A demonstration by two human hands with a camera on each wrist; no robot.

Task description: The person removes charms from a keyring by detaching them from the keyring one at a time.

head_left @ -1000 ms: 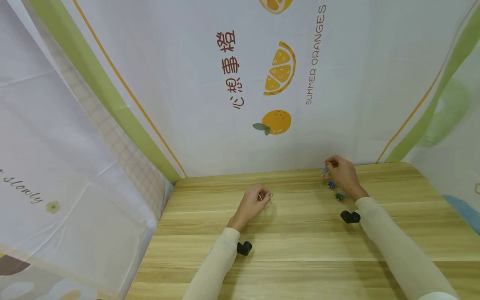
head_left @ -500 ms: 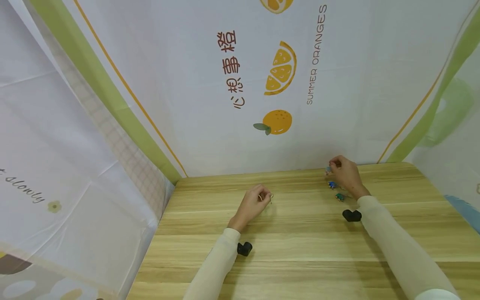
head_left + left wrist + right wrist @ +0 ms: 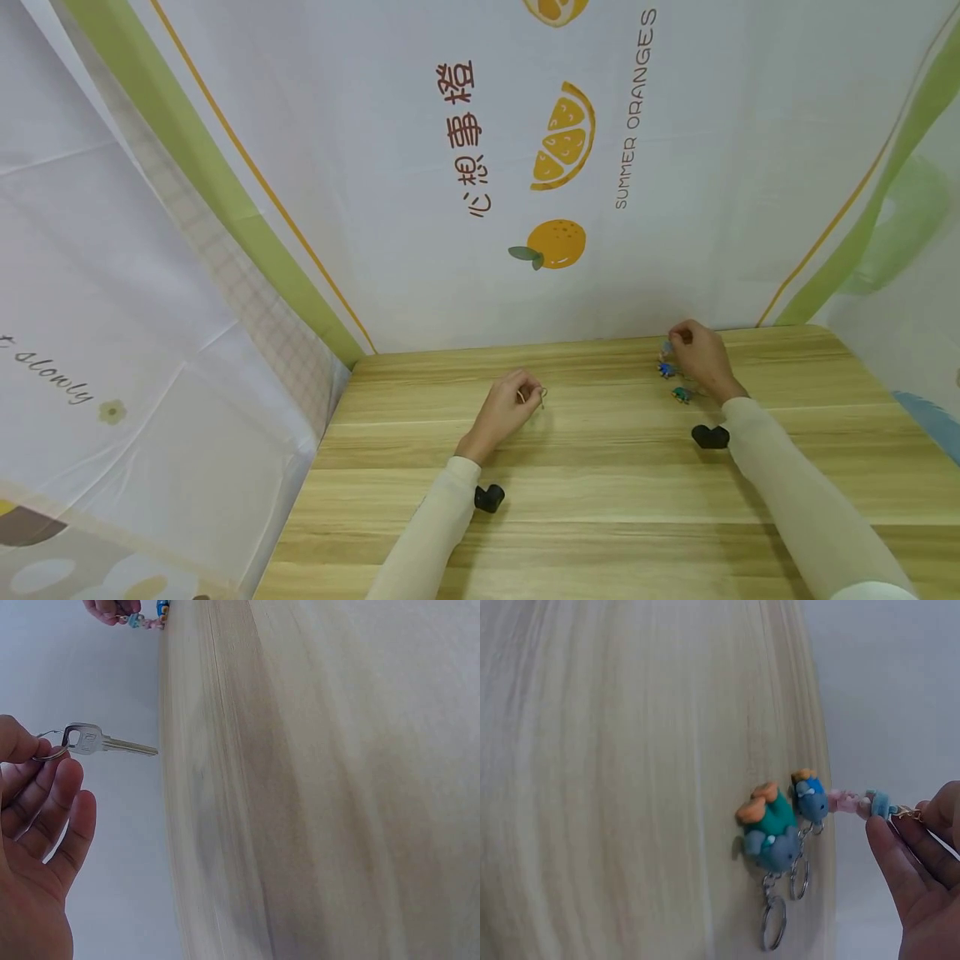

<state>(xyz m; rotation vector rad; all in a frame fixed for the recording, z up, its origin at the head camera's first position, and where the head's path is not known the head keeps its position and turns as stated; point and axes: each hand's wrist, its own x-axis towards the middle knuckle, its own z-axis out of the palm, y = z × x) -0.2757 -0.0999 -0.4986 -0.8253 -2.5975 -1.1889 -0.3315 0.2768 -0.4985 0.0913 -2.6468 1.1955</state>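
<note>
My left hand (image 3: 504, 410) pinches a metal key ring (image 3: 54, 756) between thumb and fingers. From the ring a silver key (image 3: 88, 740) hangs above the table. Over the table's far right part, my right hand (image 3: 702, 360) pinches the gold clasp (image 3: 907, 813) of a small pink and light-blue charm (image 3: 855, 801). The charm dangles beside a blue-clothed figure keychain (image 3: 808, 796). Closer to the person lies a green-clothed figure keychain (image 3: 771, 831). Both figures rest on the table with their metal rings attached.
The wooden table (image 3: 585, 517) ends at a white cloth backdrop (image 3: 360, 208) printed with oranges. Another hanging cloth (image 3: 187, 433) borders the left side. Black camera mounts (image 3: 489, 498) sit at both wrists.
My right hand has moved slightly right and lower with the charm, closer to the blue figure keychain. The left hand holds nearly still with the key.
</note>
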